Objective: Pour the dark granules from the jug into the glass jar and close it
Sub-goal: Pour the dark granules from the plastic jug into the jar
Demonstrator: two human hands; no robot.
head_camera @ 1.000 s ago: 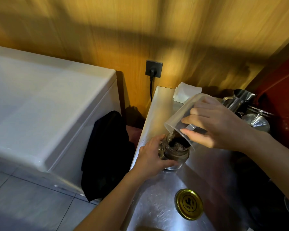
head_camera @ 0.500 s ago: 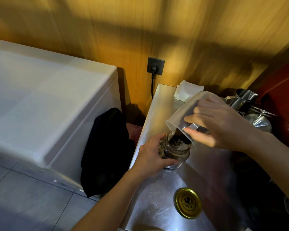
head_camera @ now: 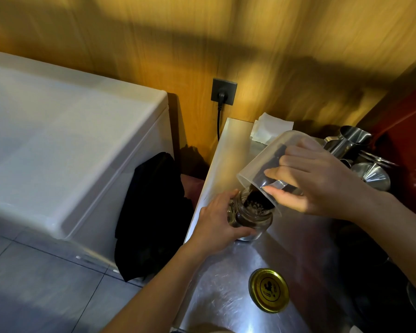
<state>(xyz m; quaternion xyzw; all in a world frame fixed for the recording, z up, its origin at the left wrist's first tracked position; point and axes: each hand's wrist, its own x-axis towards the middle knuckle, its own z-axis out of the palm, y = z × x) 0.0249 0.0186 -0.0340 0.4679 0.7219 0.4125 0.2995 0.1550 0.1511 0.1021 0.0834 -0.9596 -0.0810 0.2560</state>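
On steel counter [head_camera: 226, 296] by wood wall [head_camera: 202, 44]: left grip [head_camera: 216, 224] clasps jar [head_camera: 252, 217], right grip [head_camera: 322, 183] clasps jug [head_camera: 262, 162].

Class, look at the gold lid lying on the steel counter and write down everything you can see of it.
The gold lid is a round, metal-looking screw cap with a raised rim and a dark printed emblem at its centre, too small to read. It lies flat on the scratched steel counter, off the glass jar and nearer the camera than it. Nothing touches it but the counter; both hands are busy elsewhere.

Jug [head_camera: 262, 162] tipped over jar [head_camera: 252, 217], lid [head_camera: 269, 290] nearer.
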